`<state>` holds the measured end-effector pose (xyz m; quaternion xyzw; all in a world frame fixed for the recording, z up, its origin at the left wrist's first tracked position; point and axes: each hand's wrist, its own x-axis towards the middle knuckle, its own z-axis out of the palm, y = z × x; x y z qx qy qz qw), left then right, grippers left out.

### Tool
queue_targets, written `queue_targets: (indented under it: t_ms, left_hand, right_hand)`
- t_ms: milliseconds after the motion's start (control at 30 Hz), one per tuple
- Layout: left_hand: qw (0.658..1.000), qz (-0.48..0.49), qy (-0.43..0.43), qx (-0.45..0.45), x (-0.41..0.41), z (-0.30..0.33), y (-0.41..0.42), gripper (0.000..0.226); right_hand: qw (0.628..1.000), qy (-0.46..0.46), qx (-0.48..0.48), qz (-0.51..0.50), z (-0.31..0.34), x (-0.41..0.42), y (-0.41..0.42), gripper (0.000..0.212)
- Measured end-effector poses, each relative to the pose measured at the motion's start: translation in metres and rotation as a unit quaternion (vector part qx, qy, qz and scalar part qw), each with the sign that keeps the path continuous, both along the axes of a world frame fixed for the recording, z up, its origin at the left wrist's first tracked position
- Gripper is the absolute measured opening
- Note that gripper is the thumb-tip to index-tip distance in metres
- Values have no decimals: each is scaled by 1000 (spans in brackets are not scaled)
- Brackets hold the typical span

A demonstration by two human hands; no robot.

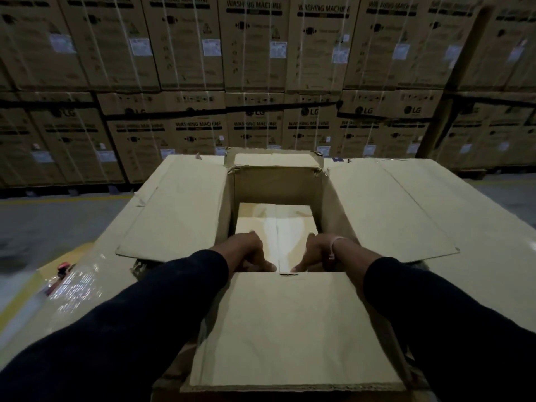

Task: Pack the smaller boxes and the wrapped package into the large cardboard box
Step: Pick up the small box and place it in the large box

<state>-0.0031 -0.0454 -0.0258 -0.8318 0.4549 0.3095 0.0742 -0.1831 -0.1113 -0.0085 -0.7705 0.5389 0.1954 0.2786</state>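
The grip of the left hand (251,250) is curled closed on the near end of a pale, flat cardboard box (275,227) lying low inside the large brown cardboard box (278,184); the thumb side faces up and the fingertips press on the pale top. The grip of the right hand (317,252) mirrors it just to the right, fingers bent down onto the same pale box, with a thin light band (336,245) round the wrist. Whether either grip wraps under the box edge cannot be told, as the near flap hides it. Both arms wear dark long sleeves (150,309) and reach in over the near flap (290,329), which lies folded outward toward the person.

Beyond the hands, the pale box fills the floor of the large one, a centre seam running away from the grips. The side flaps spread flat to the left (177,207) and right (388,210) of the hands, and the far flap (272,159) stands past them. Left of the left arm, a shiny plastic-wrapped package (75,285) lies beside the large box. Far behind, a wall of stacked brown cartons printed "WASHING MACHINE" (255,53) rises from the grey warehouse floor (43,221).
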Motion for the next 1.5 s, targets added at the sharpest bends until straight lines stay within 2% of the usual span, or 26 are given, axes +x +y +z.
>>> queue_targets:
  t_ms: [67,100,233,333,433,567,733,833,967,1033,1133,1200,1267,1300,1367,1433,1500]
  left_hand:
    - [1000,-10,2,0,3,1,0,148]
    - [1000,-16,2,1,4,0,1,149]
    - [998,-51,-38,11,2,-9,-3,159]
    - [998,-53,-40,11,-4,-10,-3,152]
    - [999,-37,-27,1,-13,-6,1,148]
    - [999,-11,-29,-7,-17,-8,6,149]
    - [994,-32,-100,9,-19,-17,-3,152]
    - [989,-81,-113,-48,-28,0,-3,124]
    - [969,-157,-141,-130,-30,48,9,93]
    - [942,-220,-217,-132,-14,72,23,84]
    - [875,-343,-330,-89,22,85,35,60]
    - [856,-390,-338,-31,42,82,38,52]
    - [850,-414,-326,-15,50,78,43,47]
    - [855,-412,-316,-19,52,77,43,46]
    - [893,-364,-265,-22,50,79,39,49]
    - [931,-298,-212,-5,39,83,32,44]
    - [961,-226,-158,1,30,91,23,39]
  right_hand:
    - [1000,-8,-16,8,0,1,1,103]
    - [1000,-13,-15,6,-1,1,0,106]
    - [1000,-7,-5,-25,-5,-2,-7,85]
    - [1000,14,-12,-3,-6,-1,-10,75]
    - [999,30,-28,24,-4,-2,-10,87]
    - [999,22,-35,30,-4,-5,-12,92]
    - [997,36,-53,33,-1,-4,-13,103]
    - [994,41,-90,42,-4,-5,-15,127]
    - [996,19,-81,17,-12,-8,-26,140]
    - [996,19,-80,35,-12,-5,-27,133]
    - [973,58,-145,171,-8,8,-22,118]
    - [945,33,-200,258,-3,22,-17,105]
    - [913,12,-214,347,4,37,-7,80]
    - [899,19,-205,387,5,44,-2,67]
    - [882,66,-192,426,6,51,7,50]
    - [867,114,-222,432,10,52,13,53]
    - [848,105,-296,427,24,48,19,58]
